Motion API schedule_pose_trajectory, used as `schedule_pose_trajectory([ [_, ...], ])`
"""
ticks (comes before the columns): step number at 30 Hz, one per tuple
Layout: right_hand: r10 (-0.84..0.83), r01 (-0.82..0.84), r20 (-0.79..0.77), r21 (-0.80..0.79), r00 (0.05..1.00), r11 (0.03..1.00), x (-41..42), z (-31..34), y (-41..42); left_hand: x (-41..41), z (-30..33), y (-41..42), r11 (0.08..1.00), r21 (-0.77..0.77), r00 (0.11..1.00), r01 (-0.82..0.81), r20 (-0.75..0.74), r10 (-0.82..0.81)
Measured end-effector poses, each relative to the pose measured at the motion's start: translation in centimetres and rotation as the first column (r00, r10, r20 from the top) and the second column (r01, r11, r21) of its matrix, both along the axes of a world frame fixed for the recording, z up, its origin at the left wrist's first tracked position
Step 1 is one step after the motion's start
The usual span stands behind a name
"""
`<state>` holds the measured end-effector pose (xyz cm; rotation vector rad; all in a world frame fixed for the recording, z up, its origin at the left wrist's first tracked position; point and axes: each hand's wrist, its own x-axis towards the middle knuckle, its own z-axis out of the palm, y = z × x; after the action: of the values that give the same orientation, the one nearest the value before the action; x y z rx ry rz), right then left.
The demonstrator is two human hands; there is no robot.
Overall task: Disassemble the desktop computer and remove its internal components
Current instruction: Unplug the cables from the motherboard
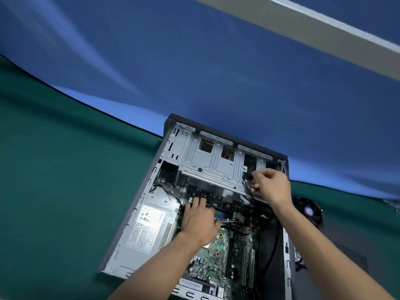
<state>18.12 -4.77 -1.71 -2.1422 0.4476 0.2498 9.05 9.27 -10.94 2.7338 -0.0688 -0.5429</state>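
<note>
The left hand [198,219] rests open, fingers straight, on the motherboard [218,252] inside the open computer case [138,204]; the right hand [270,185] pinches a black cable connector [246,176] beside the drive cage [212,163].

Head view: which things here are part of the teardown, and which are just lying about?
In the job:
- open grey metal computer case
- green motherboard
- silver power supply box
- black cable connector, pinched by right hand
- left hand on board

Lying about:
- black fan
- green table mat

power supply label [149,224] | print and marks too blurred to read
</note>
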Motion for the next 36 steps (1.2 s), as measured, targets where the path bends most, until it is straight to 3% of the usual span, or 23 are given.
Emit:
schedule_pose_trajectory([
  [3,0.062,-0.004,0.240,-0.237,0.969,0.972,-1.8,-0.6,-1.1,-0.3,-0.2,-0.1,0.993,-0.011,0.993,0.118,0.031,-0.117],
  [5,0.078,-0.003,0.305,-0.240,0.949,0.971,-3.0,-0.8,-1.9,-0.4,-0.3,-0.3,0.990,-0.035,0.990,0.139,0.018,-0.139],
  [8,0.127,-0.062,0.292,-0.225,0.948,0.972,-4.7,-1.1,-3.1,-0.3,0.0,-0.6,0.983,-0.179,0.999,0.036,0.029,-0.032],
  [11,0.201,-0.153,0.201,-0.230,0.959,0.961,-6.4,-1.5,-4.0,-0.2,0.3,-1.0,0.951,-0.303,0.993,-0.068,0.072,0.094],
  [13,0.310,-0.251,0.117,-0.357,0.943,0.900,-7.3,-2.1,-4.2,-0.2,0.5,-0.9,0.934,-0.333,0.976,-0.130,0.122,0.180],
  [15,0.470,-0.411,-0.052,-0.574,0.881,0.708,-7.9,-2.8,-3.7,-0.3,0.6,-0.7,0.931,-0.337,0.963,-0.143,0.170,0.210],
  [17,0.536,-0.541,-0.249,-0.676,0.807,0.500,-8.0,-3.9,-2.7,-0.5,0.8,-0.5,0.933,-0.338,0.966,-0.122,0.173,0.190],
  [19,0.500,-0.609,-0.401,-0.698,0.767,0.375,-8.1,-5.1,-2.0,-0.9,1.0,-0.3,0.934,-0.343,0.977,-0.099,0.146,0.158],
  [24,0.380,-0.658,-0.544,-0.683,0.748,0.318,-8.0,-7.1,-2.7,-1.6,0.8,0.1,0.926,-0.365,0.985,-0.094,0.104,0.141],
  [27,0.407,-0.649,-0.508,-0.648,0.759,0.399,-8.3,-7.4,-2.7,-1.7,0.4,0.1,0.926,-0.370,0.991,-0.075,0.075,0.110],
  [30,0.450,-0.541,-0.309,-0.583,0.838,0.606,-8.9,-7.5,-2.3,-1.7,0.1,0.1,0.907,-0.412,0.992,-0.084,0.046,0.113],
  [33,0.375,-0.401,-0.143,-0.362,0.916,0.842,-9.8,-7.6,-2.0,-1.6,0.1,0.1,0.852,-0.514,0.992,-0.099,0.014,0.124],
  [36,0.267,-0.270,-0.056,-0.045,0.962,0.962,-10.5,-7.0,-1.7,-1.6,0.1,0.0,0.881,-0.470,0.996,-0.057,-0.091,0.016],
])
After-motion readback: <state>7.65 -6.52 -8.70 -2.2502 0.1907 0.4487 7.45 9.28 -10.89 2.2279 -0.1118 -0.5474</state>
